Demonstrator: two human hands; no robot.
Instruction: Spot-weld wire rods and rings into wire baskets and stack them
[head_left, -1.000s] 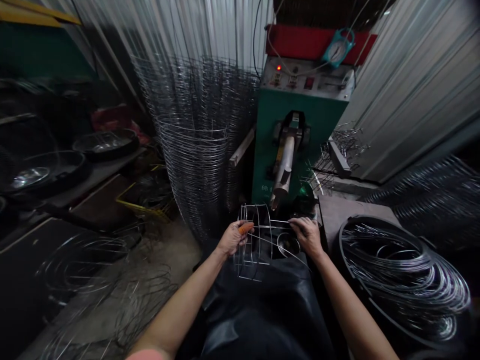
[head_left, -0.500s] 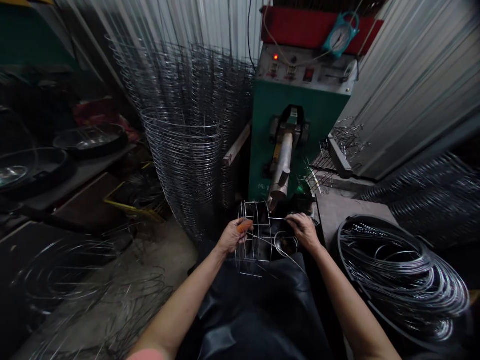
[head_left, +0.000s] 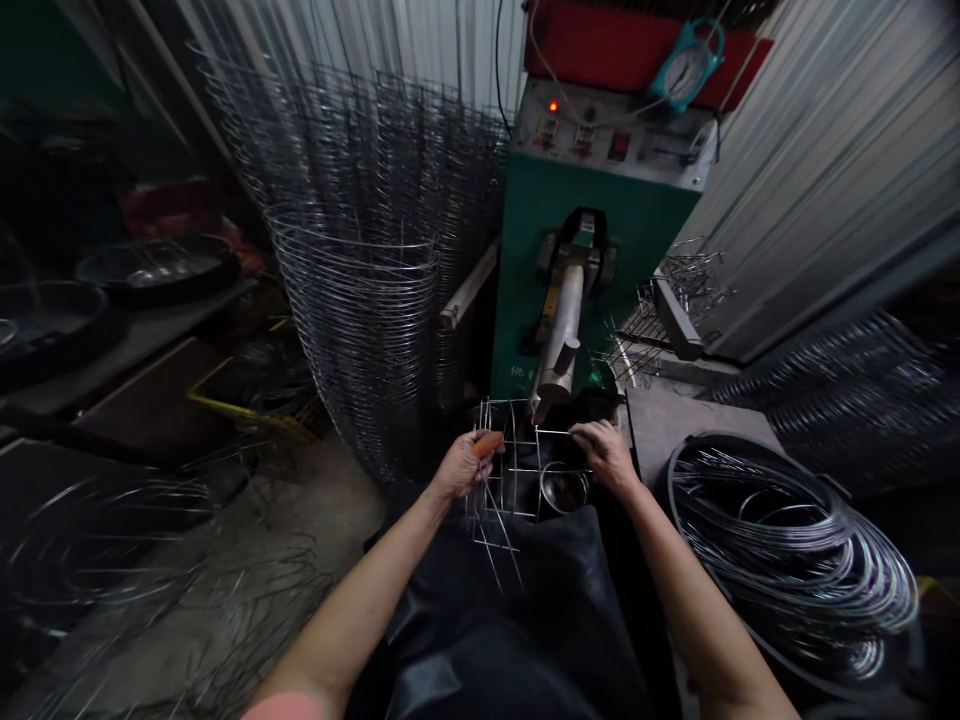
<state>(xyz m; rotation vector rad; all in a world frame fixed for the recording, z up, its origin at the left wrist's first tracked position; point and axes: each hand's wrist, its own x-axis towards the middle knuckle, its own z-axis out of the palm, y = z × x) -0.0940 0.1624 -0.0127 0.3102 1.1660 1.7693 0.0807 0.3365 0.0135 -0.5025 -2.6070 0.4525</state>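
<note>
My left hand (head_left: 456,466) is closed around the left side of a small round wire frame (head_left: 538,485). An orange piece (head_left: 488,444) sits at its thumb; whether it is a finger cover or a handle I cannot tell. Loose wires hang from this hand towards the dark apron (head_left: 480,620). In my right hand (head_left: 609,458) a short straight wire (head_left: 556,432) is pinched by one end. The wire's other end meets the frame just below the tip of the machine's metal arm (head_left: 559,350). A metal bowl (head_left: 562,490) lies behind the frame.
A green machine (head_left: 517,240) with a lit red lamp stands ahead. Nested wire baskets (head_left: 352,310) rise at its left. To the right, a black tub (head_left: 679,490) holds wire rings (head_left: 810,540). Loose wires (head_left: 255,610) lie on the floor at left.
The loose wires at my left hand have swung from pointing right to hanging downward. My right hand still holds the short wire, its far end now at the machine tip.
</note>
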